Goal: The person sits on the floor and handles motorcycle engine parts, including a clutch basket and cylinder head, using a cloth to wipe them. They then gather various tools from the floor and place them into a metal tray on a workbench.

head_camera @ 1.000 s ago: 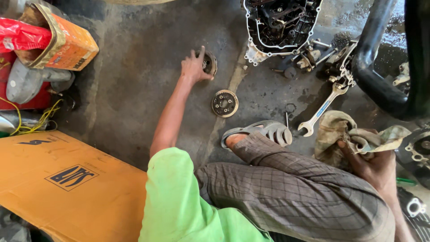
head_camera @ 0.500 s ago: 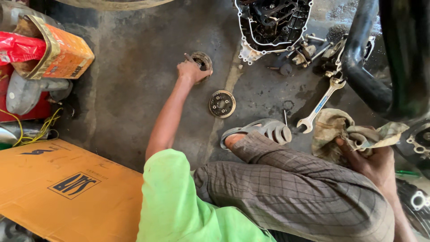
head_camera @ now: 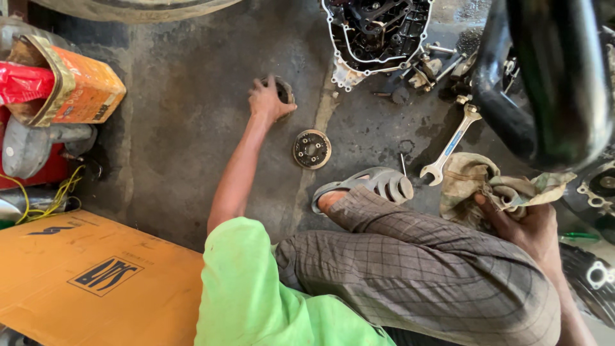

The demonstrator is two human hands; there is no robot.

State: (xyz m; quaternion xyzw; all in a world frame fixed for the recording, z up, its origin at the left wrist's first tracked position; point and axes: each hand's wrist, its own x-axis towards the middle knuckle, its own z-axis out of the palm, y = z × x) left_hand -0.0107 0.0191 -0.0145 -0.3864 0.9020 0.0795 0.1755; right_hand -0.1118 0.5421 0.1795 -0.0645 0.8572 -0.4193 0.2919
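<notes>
The left hand, having slid further out across the concrete floor, is now closing on 1 round metal part; the right hand is still clutching a rag.

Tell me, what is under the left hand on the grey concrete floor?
Under the left hand lies a round dark metal part; only its right edge shows. The palm covers the rest, so its face cannot be seen.

Flat orange carton, dark label, lower left; orange box and red bag, upper left.
</notes>
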